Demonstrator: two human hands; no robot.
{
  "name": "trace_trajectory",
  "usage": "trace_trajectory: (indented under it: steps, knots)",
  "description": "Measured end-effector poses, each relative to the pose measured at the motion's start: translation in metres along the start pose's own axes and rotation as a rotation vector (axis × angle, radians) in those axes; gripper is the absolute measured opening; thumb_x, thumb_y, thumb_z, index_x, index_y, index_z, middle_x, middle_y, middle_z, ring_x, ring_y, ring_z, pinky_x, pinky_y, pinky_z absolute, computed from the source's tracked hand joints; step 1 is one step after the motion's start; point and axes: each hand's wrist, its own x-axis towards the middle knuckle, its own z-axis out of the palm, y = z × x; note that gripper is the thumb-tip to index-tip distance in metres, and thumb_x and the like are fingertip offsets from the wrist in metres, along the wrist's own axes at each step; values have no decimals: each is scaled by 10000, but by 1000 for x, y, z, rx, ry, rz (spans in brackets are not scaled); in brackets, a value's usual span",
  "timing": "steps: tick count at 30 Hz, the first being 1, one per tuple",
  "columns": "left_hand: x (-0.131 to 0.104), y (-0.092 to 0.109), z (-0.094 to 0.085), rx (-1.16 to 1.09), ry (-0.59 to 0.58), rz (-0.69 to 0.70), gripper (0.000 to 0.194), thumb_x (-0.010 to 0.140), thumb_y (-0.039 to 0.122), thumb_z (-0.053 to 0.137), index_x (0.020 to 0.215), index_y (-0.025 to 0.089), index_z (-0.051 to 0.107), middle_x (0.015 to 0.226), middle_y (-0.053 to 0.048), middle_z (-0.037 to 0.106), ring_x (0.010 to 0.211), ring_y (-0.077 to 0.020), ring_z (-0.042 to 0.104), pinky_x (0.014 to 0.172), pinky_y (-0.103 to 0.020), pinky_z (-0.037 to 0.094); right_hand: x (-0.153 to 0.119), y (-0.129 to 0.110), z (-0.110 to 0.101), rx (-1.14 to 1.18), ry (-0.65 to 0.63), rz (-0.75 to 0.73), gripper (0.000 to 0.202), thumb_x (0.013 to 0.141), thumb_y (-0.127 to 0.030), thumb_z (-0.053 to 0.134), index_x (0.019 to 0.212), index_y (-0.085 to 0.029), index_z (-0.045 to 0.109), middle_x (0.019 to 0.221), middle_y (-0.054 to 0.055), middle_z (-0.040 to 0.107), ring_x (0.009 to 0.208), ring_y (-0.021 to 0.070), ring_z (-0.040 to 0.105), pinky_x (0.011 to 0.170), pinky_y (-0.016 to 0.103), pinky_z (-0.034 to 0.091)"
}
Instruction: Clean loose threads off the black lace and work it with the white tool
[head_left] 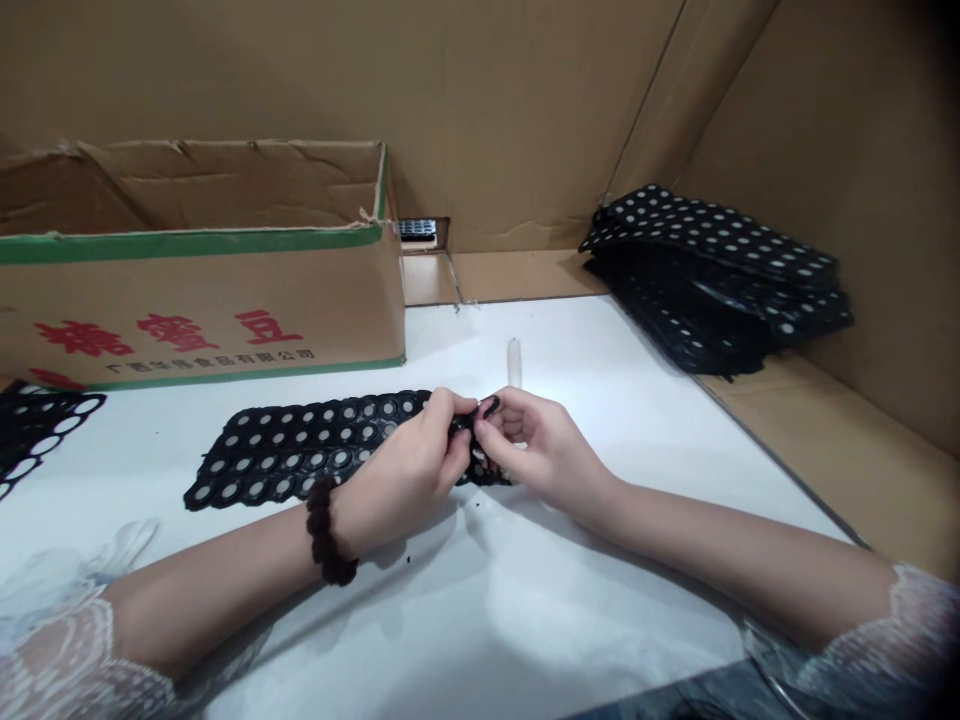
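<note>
A black sheet of joined rings with pale round centres (292, 440) lies on the white tabletop, its right end under my fingers. My left hand (420, 440) is closed in a pinch on that end, thumb and forefinger together. Close beside it, my right hand (536, 440) pinches a small black piece, seemingly a ring (490, 406), at the sheet's edge. Whether this piece is still joined to the sheet is hidden by the fingers. Just behind my right hand lies a clear slim plastic tube-like thing (514, 362).
An open cardboard box (225, 300) with green edging stands at the back left. Black netting with empty rings (45, 430) lies at the far left. Several dotted black sheets (712, 270) are piled at the back right. Cardboard walls (525, 120) enclose the table's back and right.
</note>
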Motion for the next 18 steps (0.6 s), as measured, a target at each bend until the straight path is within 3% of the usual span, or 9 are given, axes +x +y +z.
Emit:
trace_trajectory:
  steps: [18]
  knots:
    - [1,2,-1,77,-40,-5,167,873,249,335,1009,183,405,927,-53,586,802,-158,589,663,-260,455,3,-1,-2,102,-46,77,91,800,-201,470,720,-164,448,574,-26,496,522,99,567,488,217,463]
